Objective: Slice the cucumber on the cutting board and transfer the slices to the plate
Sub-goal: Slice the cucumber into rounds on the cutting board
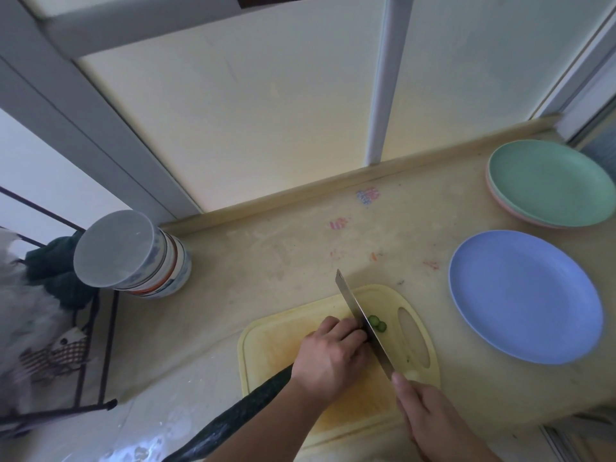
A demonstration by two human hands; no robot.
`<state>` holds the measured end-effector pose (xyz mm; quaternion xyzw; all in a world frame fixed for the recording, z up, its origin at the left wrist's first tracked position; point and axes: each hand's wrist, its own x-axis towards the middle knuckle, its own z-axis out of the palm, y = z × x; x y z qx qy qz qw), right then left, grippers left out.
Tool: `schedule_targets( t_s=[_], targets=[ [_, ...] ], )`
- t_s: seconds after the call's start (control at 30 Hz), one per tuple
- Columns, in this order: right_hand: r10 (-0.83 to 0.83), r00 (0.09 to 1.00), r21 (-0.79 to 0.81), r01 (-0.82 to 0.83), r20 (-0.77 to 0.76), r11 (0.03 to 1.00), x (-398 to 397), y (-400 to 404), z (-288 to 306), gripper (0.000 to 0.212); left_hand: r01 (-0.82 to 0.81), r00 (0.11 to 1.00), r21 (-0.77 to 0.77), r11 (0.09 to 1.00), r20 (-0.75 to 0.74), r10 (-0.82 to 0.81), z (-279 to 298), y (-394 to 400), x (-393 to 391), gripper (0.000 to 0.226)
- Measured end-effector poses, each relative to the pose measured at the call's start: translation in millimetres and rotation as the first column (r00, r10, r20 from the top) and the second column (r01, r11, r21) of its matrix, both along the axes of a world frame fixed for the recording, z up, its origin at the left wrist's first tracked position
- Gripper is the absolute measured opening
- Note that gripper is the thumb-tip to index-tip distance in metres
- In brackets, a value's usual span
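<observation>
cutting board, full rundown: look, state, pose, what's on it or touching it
The cutting board is pale yellow and looks like plastic, with rounded corners, a groove inside its rim and an oval handle slot at its right end. An orange stain marks its middle. It lies flat on the beige counter, left of the blue plate. A few cucumber slices lie on it beside the knife blade. The left hand rests on it, the right hand grips the knife.

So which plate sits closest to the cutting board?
The blue plate, lying alone just right of the cutting board; the green plate is stacked farther back.
</observation>
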<state>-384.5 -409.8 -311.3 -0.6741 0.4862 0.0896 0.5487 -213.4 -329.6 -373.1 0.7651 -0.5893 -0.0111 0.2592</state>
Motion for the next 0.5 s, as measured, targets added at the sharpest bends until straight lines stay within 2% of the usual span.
schedule_targets(
  t_s=[0.23,0.5],
  targets=[
    [-0.021,1.000,-0.010,0.022,0.018,1.000,-4,-14,2,0.056,-0.005,1.000,-0.032,0.999,-0.016,0.004,3,0,-1,0.007],
    [0.031,0.999,-0.020,-0.030,0.035,0.999,-11,-1,10,0.052,-0.004,1.000,-0.037,0.999,0.003,0.004,-2,1,0,0.011]
  ],
)
